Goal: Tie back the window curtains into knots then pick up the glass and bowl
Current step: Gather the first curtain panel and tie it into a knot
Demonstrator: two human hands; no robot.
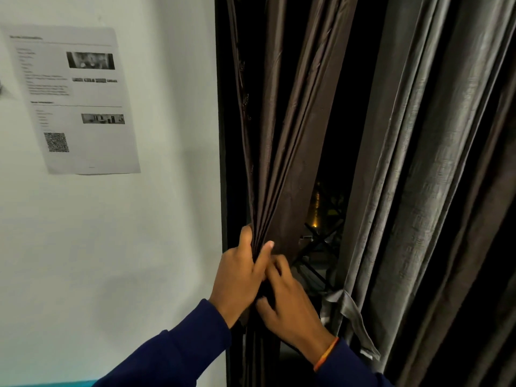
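Observation:
A dark brown curtain panel (pixel 282 141) hangs at the left side of the window, gathered into tight folds low down. My left hand (pixel 240 277) grips the gathered folds, thumb and fingers wrapped round the bunch. Just below and to the right, my right hand (pixel 290 305) curls its fingers round the same bunch, touching the left hand. A second, greyer curtain (pixel 435 163) hangs in loose pleats to the right. No glass or bowl is in view.
A white wall (pixel 139 247) fills the left, with a printed sheet (pixel 75 99) stuck on it. Between the curtains the dark window (pixel 326 219) shows night lights and a metal grille. The black window frame (pixel 222 163) runs vertically beside the brown curtain.

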